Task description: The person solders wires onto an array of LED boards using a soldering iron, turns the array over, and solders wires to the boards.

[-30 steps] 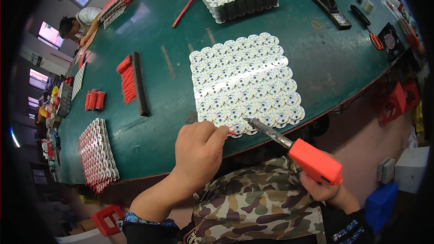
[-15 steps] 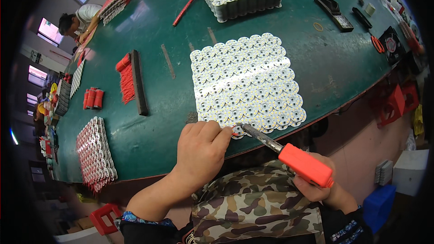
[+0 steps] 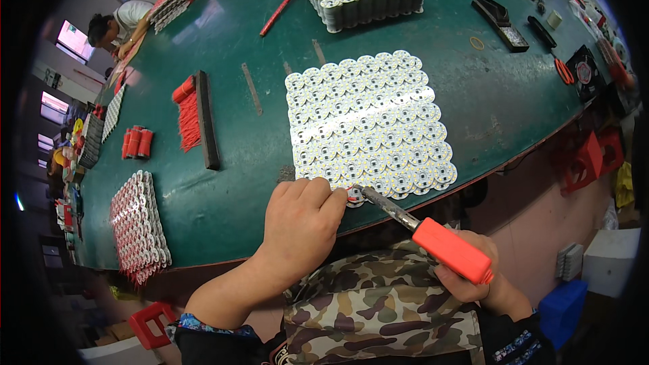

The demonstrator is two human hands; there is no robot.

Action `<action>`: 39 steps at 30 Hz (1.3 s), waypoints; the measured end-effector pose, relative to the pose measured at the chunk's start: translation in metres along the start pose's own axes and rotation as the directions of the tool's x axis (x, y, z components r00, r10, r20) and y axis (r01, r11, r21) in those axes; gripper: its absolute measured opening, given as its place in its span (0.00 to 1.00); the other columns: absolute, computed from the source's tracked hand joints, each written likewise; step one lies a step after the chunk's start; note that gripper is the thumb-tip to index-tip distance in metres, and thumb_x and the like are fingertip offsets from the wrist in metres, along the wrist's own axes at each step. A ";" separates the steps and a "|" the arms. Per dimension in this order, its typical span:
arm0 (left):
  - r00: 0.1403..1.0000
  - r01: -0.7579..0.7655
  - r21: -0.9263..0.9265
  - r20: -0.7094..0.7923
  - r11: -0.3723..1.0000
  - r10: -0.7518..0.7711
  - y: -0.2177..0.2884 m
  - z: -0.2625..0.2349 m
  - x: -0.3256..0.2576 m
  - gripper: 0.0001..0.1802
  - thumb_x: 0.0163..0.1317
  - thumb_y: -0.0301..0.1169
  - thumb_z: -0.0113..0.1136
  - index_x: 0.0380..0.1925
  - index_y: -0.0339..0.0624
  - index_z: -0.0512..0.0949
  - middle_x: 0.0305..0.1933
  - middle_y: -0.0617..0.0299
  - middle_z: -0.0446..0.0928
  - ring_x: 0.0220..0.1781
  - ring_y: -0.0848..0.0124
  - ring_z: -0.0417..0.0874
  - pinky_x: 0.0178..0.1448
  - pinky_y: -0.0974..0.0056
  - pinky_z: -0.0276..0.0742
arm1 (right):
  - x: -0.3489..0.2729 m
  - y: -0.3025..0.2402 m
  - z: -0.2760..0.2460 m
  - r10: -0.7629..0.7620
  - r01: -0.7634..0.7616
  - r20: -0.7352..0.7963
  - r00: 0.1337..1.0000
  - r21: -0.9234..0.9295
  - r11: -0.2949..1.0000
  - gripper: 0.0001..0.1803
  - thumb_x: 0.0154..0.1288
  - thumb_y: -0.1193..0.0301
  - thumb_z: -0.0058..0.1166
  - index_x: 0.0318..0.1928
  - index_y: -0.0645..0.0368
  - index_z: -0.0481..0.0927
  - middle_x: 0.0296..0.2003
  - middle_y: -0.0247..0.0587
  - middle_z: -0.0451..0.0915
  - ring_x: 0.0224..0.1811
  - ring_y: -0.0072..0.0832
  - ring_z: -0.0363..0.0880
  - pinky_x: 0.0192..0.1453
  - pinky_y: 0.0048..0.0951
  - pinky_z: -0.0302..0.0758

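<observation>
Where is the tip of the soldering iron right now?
In the head view, the soldering iron, held in the right hand, has its tip at the near edge of the white disc panel, beside the left hand fingertips.

Red wire bundles (image 3: pixel 188 120) lie beside a dark bar (image 3: pixel 207 120).

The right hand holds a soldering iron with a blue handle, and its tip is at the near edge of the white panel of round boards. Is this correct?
Not quite: the handle of the soldering iron is orange-red, not blue, as the head view shows. The right hand does hold it, tip at the near edge of the white panel.
</observation>
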State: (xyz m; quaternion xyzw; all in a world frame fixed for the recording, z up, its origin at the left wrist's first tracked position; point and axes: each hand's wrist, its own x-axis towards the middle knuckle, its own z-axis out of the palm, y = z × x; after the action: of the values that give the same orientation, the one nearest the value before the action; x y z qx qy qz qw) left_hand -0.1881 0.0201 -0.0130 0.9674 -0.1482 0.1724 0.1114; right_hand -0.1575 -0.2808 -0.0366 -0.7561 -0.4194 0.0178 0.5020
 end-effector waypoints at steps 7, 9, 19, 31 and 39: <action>1.000 -0.004 0.009 0.004 1.000 0.004 0.000 -0.001 -0.001 0.11 0.51 0.24 0.64 0.37 0.43 0.83 0.28 0.63 0.71 0.31 0.62 0.76 0.37 0.56 0.69 | -0.009 -0.003 -0.009 0.037 -0.040 -0.025 0.999 -0.117 0.992 0.21 0.52 0.75 0.67 0.49 0.64 0.83 0.40 0.49 0.84 0.33 0.45 0.84 0.38 0.38 0.82; 1.000 0.001 0.022 0.010 1.000 -0.001 0.001 -0.001 -0.001 0.11 0.52 0.24 0.64 0.37 0.43 0.83 0.29 0.63 0.72 0.32 0.62 0.76 0.37 0.56 0.69 | -0.011 -0.004 -0.008 0.058 -0.061 -0.028 0.998 -0.090 0.994 0.21 0.52 0.74 0.67 0.49 0.64 0.83 0.41 0.49 0.84 0.35 0.45 0.84 0.39 0.38 0.82; 0.999 0.041 -0.061 0.008 0.997 -0.041 -0.006 -0.008 -0.001 0.11 0.53 0.22 0.66 0.38 0.42 0.84 0.31 0.61 0.76 0.32 0.59 0.79 0.38 0.55 0.73 | -0.012 -0.004 -0.004 0.049 -0.058 -0.083 0.995 -0.108 0.992 0.19 0.51 0.74 0.67 0.46 0.63 0.83 0.39 0.48 0.83 0.34 0.44 0.84 0.38 0.37 0.82; 0.760 0.549 -0.828 0.437 0.115 -0.481 -0.013 -0.022 0.008 0.06 0.69 0.25 0.66 0.42 0.36 0.79 0.32 0.63 0.81 0.29 0.77 0.80 0.33 0.71 0.76 | -0.010 -0.010 -0.009 0.160 -0.151 -0.138 0.977 0.076 0.986 0.13 0.57 0.72 0.65 0.42 0.64 0.83 0.32 0.43 0.81 0.28 0.38 0.81 0.34 0.32 0.79; 0.731 0.648 -0.761 0.636 -0.042 -0.250 0.027 -0.026 0.023 0.07 0.71 0.30 0.67 0.40 0.40 0.79 0.31 0.69 0.79 0.31 0.82 0.77 0.34 0.73 0.73 | 0.025 -0.014 0.007 0.402 -0.231 -0.071 0.913 0.721 0.653 0.25 0.72 0.63 0.65 0.61 0.66 0.76 0.51 0.45 0.84 0.48 0.25 0.84 0.51 0.29 0.82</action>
State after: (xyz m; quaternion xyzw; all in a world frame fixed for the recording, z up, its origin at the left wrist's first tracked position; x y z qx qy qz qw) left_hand -0.1843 -0.0036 0.0234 0.6573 0.0941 -0.1660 0.7290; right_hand -0.1530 -0.2567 -0.0196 -0.5680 -0.1821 0.1771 0.7829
